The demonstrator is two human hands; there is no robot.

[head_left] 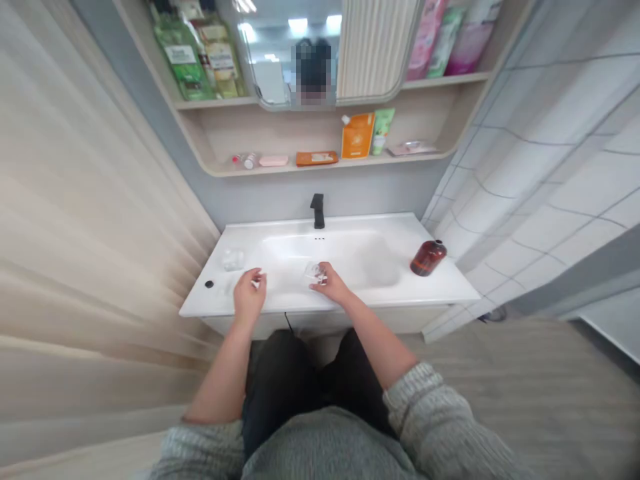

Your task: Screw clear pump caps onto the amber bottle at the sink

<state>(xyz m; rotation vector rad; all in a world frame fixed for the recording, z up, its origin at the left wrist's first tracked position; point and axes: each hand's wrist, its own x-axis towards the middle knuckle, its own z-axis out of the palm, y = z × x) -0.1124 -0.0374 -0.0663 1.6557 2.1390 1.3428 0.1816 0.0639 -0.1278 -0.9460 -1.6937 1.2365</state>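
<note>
My right hand (331, 284) is closed around a small clear container (314, 271), holding it over the front part of the white sink (350, 257). To the left, my left hand (249, 293) hovers over the counter by the basin's edge. Its fingers are curled towards the thumb, and whatever may be between them is too small to make out. Behind that hand, another clear container (233, 260) sits on the counter. A small black round piece (209, 285) lies near the left front corner. On the right stands a dark amber bottle (429, 258).
A black faucet (318, 212) rises behind the basin. Above it, a wall shelf (290, 168) carries an orange pouch (357, 136), a green tube (383, 132) and an orange packet (317, 158). Bottles flank the mirror (273, 73). A pale curtain (100, 233) hangs at left.
</note>
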